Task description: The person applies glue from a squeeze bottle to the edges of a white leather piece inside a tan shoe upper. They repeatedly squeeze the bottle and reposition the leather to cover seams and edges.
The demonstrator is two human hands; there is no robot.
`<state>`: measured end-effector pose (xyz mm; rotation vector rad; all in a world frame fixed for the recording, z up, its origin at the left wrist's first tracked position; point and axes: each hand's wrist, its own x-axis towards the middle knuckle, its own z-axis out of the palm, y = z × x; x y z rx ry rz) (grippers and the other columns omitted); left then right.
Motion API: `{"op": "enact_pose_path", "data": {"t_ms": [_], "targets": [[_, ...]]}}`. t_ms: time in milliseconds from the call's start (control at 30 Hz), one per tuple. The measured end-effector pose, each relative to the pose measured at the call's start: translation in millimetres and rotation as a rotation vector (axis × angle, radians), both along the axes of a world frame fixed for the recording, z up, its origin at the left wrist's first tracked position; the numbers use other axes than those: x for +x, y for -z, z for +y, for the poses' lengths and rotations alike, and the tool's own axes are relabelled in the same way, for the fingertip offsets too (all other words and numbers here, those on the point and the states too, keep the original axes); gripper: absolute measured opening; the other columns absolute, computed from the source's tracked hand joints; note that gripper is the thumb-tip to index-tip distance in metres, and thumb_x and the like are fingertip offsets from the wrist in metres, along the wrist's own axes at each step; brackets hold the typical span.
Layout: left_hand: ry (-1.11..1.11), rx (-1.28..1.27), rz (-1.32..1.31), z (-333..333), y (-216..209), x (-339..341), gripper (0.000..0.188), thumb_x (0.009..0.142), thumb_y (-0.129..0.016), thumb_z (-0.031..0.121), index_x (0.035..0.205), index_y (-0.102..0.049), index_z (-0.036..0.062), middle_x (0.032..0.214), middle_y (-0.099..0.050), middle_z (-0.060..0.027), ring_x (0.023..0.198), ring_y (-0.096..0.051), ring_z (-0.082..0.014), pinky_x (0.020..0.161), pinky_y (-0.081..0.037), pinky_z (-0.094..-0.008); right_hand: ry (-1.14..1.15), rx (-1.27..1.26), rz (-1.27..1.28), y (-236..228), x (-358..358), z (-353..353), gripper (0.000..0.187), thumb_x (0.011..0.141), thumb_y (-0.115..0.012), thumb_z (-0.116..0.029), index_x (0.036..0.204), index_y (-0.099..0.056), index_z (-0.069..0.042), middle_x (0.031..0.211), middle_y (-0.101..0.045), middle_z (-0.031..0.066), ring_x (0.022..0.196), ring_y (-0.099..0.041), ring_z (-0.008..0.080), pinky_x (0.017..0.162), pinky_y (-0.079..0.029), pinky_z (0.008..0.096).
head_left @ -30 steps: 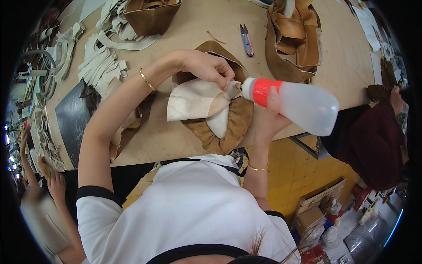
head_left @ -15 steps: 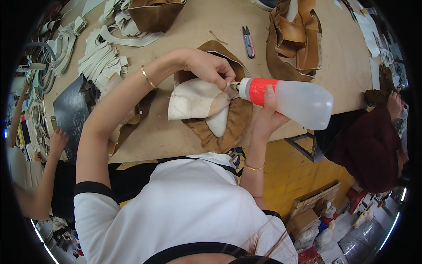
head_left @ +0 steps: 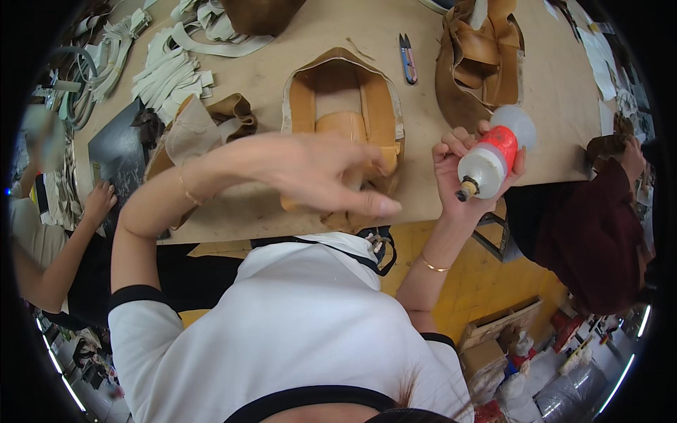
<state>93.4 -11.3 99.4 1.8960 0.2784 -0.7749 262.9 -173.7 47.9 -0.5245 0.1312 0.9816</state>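
My right hand (head_left: 450, 176) is wrapped round a translucent squeeze bottle (head_left: 486, 168) with a red band. Its dark-tipped nozzle points down toward me, apart from the leather. Blurred by motion, my left hand (head_left: 321, 169) passes above the near part of a brown leather shoe upper (head_left: 345, 99), thumb stretched out, nothing seen in it. Whether it touches the leather I cannot tell. The upper lies on the table with its tan lining showing and its mouth spread; my hand hides its near end.
Thread snips (head_left: 407, 60) lie beyond the upper. Another leather upper (head_left: 479, 63) stands at the right, and a partly lined piece (head_left: 194, 134) lies near my left forearm. Pale strips (head_left: 169, 81) are heaped at the far left by a dark board (head_left: 116, 151). People work at both sides.
My right hand has drawn the bottle back to the right and turned its nozzle toward me. The pale lining no longer shows folded over the upper. My left hand has moved nearer to me.
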Motion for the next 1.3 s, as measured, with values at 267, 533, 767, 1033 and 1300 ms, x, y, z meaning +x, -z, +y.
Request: {"op": "enact_pose_path", "data": {"t_ms": [267,533,767,1033,1300], "targets": [[-0.023,-0.13,-0.04,-37.5,41.8,-2.4,0.06,0.092,-0.038,0.051,0.116,-0.05,-0.0024,0.109,-0.055,-0.0217,0.1,-0.055,-0.0326,0.086,-0.044,-0.0392,-0.201,0.195,0.114,-1.8,5.3,6.2,0.055,0.075,-0.057,-0.055,0.1,-0.05,-0.007,0.073,-0.043,0.0062,0.07,-0.042,0.0202,0.073,-0.036,0.035],[0.43,0.08,-0.136,-47.3,27.5,-5.2,0.062,0.095,-0.034,0.044,0.07,-0.059,-0.0077,0.071,-0.059,-0.0224,0.074,-0.058,-0.0386,0.071,-0.046,-0.0455,-0.024,0.114,-0.006,-0.4,9.5,-31.5,0.051,0.072,-0.066,-0.046,0.099,-0.049,-0.006,0.072,-0.043,0.0047,0.069,-0.043,0.0177,0.072,-0.039,0.0323],[0.222,0.295,-0.354,-29.2,17.0,-0.8,0.028,0.085,-0.052,0.02,0.078,-0.059,-0.0063,0.084,-0.062,-0.0205,0.079,-0.06,-0.0376,0.069,-0.047,-0.0452,-0.027,0.202,-0.08,-4.9,13.4,-46.9,0.048,0.074,-0.067,-0.042,0.097,-0.052,-0.003,0.074,-0.047,0.0058,0.07,-0.045,0.0175,0.072,-0.042,0.0324],[0.25,1.067,-0.987,41.3,79.3,66.1,0.042,0.072,-0.059,0.01,0.113,-0.049,0.0043,0.115,-0.052,-0.0177,0.12,-0.042,-0.0293,0.09,-0.038,-0.0524,0.116,0.135,-0.127,-7.2,11.4,-59.3,0.05,0.076,-0.061,-0.048,0.099,-0.05,-0.005,0.074,-0.045,0.0072,0.071,-0.045,0.0178,0.067,-0.044,0.0309],[0.329,0.94,-0.663,65.6,40.9,78.5,0.012,0.069,-0.058,0.011,0.076,-0.061,0.0016,0.07,-0.06,-0.0131,0.067,-0.061,-0.0317,0.064,-0.049,-0.0411,0.347,-0.138,-0.081,-15.5,10.6,-76.8,0.048,0.076,-0.057,-0.055,0.093,-0.051,-0.01,0.071,-0.05,0.0068,0.063,-0.05,0.0191,0.059,-0.046,0.031]]}}
